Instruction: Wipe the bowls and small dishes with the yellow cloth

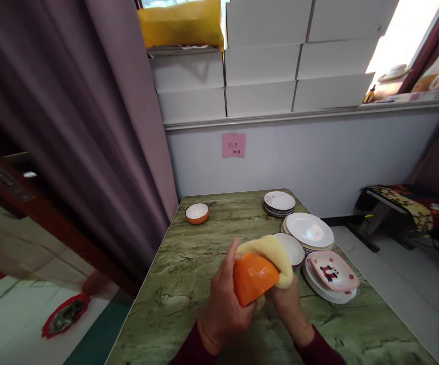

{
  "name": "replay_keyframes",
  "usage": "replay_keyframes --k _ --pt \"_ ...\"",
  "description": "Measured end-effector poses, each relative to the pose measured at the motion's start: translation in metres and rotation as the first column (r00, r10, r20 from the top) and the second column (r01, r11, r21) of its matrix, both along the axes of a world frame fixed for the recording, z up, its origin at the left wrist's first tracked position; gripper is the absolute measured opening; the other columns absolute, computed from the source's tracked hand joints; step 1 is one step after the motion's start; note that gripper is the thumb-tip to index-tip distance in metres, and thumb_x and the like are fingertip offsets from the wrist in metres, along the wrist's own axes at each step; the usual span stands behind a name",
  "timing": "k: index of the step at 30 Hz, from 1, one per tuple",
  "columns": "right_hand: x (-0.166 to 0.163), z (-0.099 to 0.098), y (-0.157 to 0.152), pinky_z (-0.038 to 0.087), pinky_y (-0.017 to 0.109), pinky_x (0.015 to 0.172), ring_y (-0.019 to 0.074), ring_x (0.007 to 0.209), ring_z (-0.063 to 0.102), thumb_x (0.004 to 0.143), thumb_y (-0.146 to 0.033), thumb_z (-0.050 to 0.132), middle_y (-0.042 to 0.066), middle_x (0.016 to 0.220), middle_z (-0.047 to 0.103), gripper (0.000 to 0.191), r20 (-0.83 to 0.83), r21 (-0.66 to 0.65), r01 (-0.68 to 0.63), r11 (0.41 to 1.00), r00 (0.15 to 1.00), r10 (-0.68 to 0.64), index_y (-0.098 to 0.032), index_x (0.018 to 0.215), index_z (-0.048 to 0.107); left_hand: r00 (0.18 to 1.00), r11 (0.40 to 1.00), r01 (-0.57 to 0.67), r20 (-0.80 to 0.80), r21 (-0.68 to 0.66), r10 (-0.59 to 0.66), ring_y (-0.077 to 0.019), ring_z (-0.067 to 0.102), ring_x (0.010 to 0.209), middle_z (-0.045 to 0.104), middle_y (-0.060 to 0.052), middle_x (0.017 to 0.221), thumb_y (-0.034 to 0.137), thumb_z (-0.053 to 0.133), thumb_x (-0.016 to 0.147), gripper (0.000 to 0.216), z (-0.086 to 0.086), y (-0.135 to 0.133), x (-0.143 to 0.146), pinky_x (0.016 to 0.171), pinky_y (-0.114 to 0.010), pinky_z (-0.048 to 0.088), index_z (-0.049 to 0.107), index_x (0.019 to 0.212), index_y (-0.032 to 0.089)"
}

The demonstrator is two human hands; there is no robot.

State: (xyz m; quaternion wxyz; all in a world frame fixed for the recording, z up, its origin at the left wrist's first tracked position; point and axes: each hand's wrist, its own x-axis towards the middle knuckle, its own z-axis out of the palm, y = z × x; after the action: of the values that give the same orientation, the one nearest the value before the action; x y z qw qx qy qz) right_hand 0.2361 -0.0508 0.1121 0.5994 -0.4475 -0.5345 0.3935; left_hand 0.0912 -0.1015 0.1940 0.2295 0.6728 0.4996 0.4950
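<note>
An orange bowl (255,278) is tilted on its side above the table, its outer wall facing me. My left hand (225,296) grips it from the left, with the thumb up along the edge. A pale yellow cloth (268,249) wraps over the bowl's far rim and right side. My right hand (285,299) is closed on the cloth at the bowl's right; its fingers are mostly hidden behind the bowl and cloth. Just beyond the cloth stands a white bowl (292,248), partly covered by it.
An orange bowl with white inside (197,214) stands at the table's far left. Along the right are stacks of patterned plates (279,201) and white plates (310,230), and a pink-rimmed cartoon dish (335,271) on more plates. The green wooden table (173,299) meets a wall behind.
</note>
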Motion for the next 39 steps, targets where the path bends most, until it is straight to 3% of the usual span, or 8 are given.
replay_keyframes --k 5,11,15,19,25,31,35,39 --pt "-0.034 -0.007 -0.009 0.061 0.04 0.083 0.0293 0.101 0.072 0.075 -0.05 0.074 0.011 0.114 0.074 0.051 -0.645 -0.346 -0.392 0.852 0.759 0.088 -0.019 0.114 0.063 0.943 0.987 -0.155 0.303 0.028 0.14 -0.0334 0.056 0.127 0.059 -0.017 0.137 0.028 0.064 0.075 0.076 -0.035 0.004 0.017 0.109 -0.045 0.044 0.039 0.146 0.015" --pt "-0.036 -0.054 -0.006 0.062 0.038 0.074 0.0262 0.085 0.075 0.069 -0.047 0.08 0.01 0.098 0.077 0.053 -0.566 -0.447 -0.279 0.85 0.824 -0.027 -0.015 0.109 0.064 0.919 0.968 -0.228 0.305 -0.105 0.249 -0.0318 0.056 0.128 0.061 -0.015 0.136 0.027 0.059 0.081 0.053 -0.098 0.013 0.008 0.11 -0.05 0.042 0.053 0.133 0.018" --pt "-0.021 -0.064 0.007 0.061 0.038 0.068 0.0268 0.079 0.073 0.076 -0.049 0.072 0.01 0.09 0.077 0.041 -0.15 -0.218 0.089 0.972 0.981 -0.124 -0.014 0.099 0.067 0.959 0.947 -0.261 0.061 -0.188 0.277 -0.031 0.061 0.122 0.068 -0.014 0.128 0.022 0.06 0.078 0.047 -0.09 0.015 -0.005 0.107 -0.05 0.044 0.061 0.125 0.019" --pt "-0.003 -0.038 0.015 0.059 0.042 0.083 0.0296 0.091 0.07 0.069 -0.036 0.077 0.01 0.094 0.075 0.034 0.04 0.045 0.158 0.986 0.986 -0.16 -0.018 0.097 0.07 0.956 0.931 -0.287 -0.006 -0.226 0.293 -0.0326 0.067 0.112 0.073 -0.012 0.121 0.02 0.064 0.073 0.053 -0.06 0.012 -0.009 0.098 -0.048 0.05 0.06 0.126 0.021" --pt "0.003 -0.002 0.008 0.058 0.047 0.092 0.0312 0.105 0.068 0.084 -0.032 0.062 0.014 0.109 0.072 0.038 0.294 0.563 0.188 0.805 0.865 -0.407 -0.02 0.12 0.063 0.964 0.972 -0.223 0.13 -0.067 0.23 -0.0289 0.065 0.115 0.071 -0.01 0.124 0.012 0.051 0.071 0.054 -0.04 0.005 -0.011 0.101 -0.042 0.049 0.063 0.123 0.019" --pt "-0.022 0.0 -0.015 0.06 0.043 0.084 0.0298 0.093 0.071 0.073 -0.045 0.074 0.01 0.1 0.076 0.04 -0.145 -0.012 0.121 0.993 0.982 -0.122 -0.019 0.103 0.069 0.835 0.923 -0.314 0.398 -0.225 0.381 -0.0294 0.067 0.107 0.075 -0.008 0.11 0.038 0.061 0.082 0.033 -0.058 -0.004 -0.002 0.095 -0.041 0.053 0.069 0.11 0.023" --pt "-0.038 0.002 -0.035 0.06 0.041 0.082 0.0288 0.097 0.071 0.068 -0.045 0.081 0.009 0.107 0.075 0.054 -0.567 -0.238 -0.138 0.961 0.823 -0.022 -0.018 0.113 0.067 0.829 0.876 -0.281 0.361 -0.392 0.427 -0.029 0.069 0.091 0.076 -0.007 0.097 0.054 0.06 0.083 0.034 -0.07 -0.011 0.001 0.083 -0.041 0.056 0.069 0.098 0.024" --pt "-0.033 -0.012 -0.042 0.061 0.038 0.069 0.0273 0.081 0.072 0.067 -0.046 0.08 0.009 0.093 0.077 0.05 -0.518 -0.304 -0.017 0.953 0.842 -0.15 -0.016 0.105 0.069 0.935 0.902 -0.254 0.151 -0.349 0.322 -0.0295 0.07 0.085 0.076 -0.011 0.097 0.053 0.065 0.078 0.041 -0.069 -0.018 -0.004 0.076 -0.04 0.055 0.068 0.102 0.019"
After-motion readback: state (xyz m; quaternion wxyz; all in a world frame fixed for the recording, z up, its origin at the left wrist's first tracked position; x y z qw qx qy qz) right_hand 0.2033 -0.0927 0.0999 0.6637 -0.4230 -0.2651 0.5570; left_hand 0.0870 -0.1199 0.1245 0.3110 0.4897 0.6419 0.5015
